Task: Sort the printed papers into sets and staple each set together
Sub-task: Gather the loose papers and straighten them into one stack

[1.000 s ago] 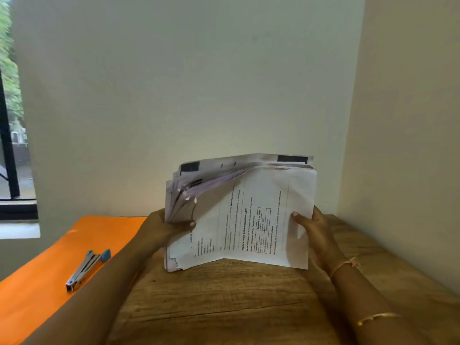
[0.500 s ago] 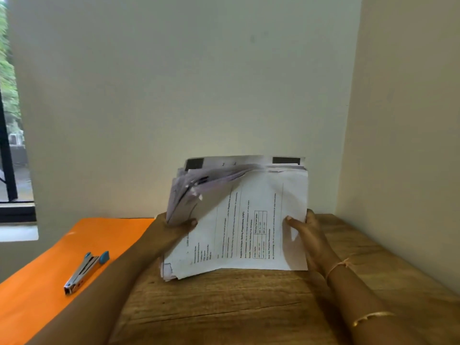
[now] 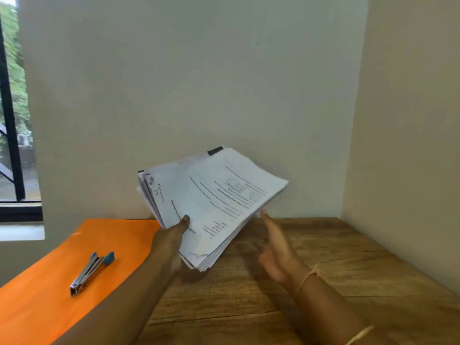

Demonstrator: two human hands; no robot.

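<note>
**Desk inventory: items in view, one moment**

1. Paper stack [image 3: 219,195]: thick bundle of printed sheets, held up off the table and tilted, far edge higher than near edge. Top pg shows lines of print, a small table and some handwriting near the left corner. Near corner is dog-eared and torn. A dark printed block shows on a back sheet at the far edge.
2. My left hand [image 3: 171,241]: gripping the stack at its near-left edge, thumb [image 3: 185,219] pressed on the top pg, other fingers hidden beneath. It carries the bundle's weight alone.
3. My right hand [image 3: 276,247]: open, fingers straight and together, palm turned inward. Fingertips [image 3: 263,214] sit at the stack's lower right edge; can't tell if they touch the paper. Holding nothing.
4. Stapler [image 3: 90,272]: silver w/ blue end caps, lying flat and closed on the orange sheet, well apart from the stack, to my left.
5. Orange sheet [image 3: 49,282]: covers the left part of the desk, butts up to the wall.
6. Wooden table [image 3: 323,282]: bare grain, under both forearms, set into a corner btwn two pale walls.
7. Window [image 3: 12,145]: dark frame, far left, greenery outside.
8. Thin thread [image 3: 307,277] on my right wrist; gold bangle [image 3: 361,333] further up the forearm.
</note>
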